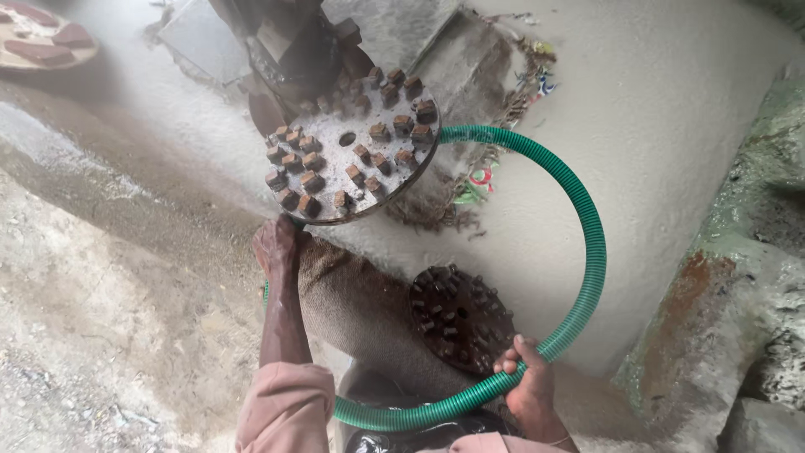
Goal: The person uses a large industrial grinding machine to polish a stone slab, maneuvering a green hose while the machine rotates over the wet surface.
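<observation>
Green ribbed hose (pixel 587 252) looped around a studded metal disc (pixel 352 155) on a wet concrete floor (pixel 654 126).

Left hand (pixel 277 245), fingers closed, grips the hose end just below the disc's lower rim; right hand (pixel 528 382) is wrapped around the hose well below the disc, beside a second, darker studded disc (pixel 459 317). Judged good practice: keep both grips firm and the loop free of kinks.

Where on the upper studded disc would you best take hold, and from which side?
Judging by its pose, the bare rim of the disc on the right, come at from the right: blocks cover the face, the left hand is at the lower-left edge, and the hose curves off below.
</observation>
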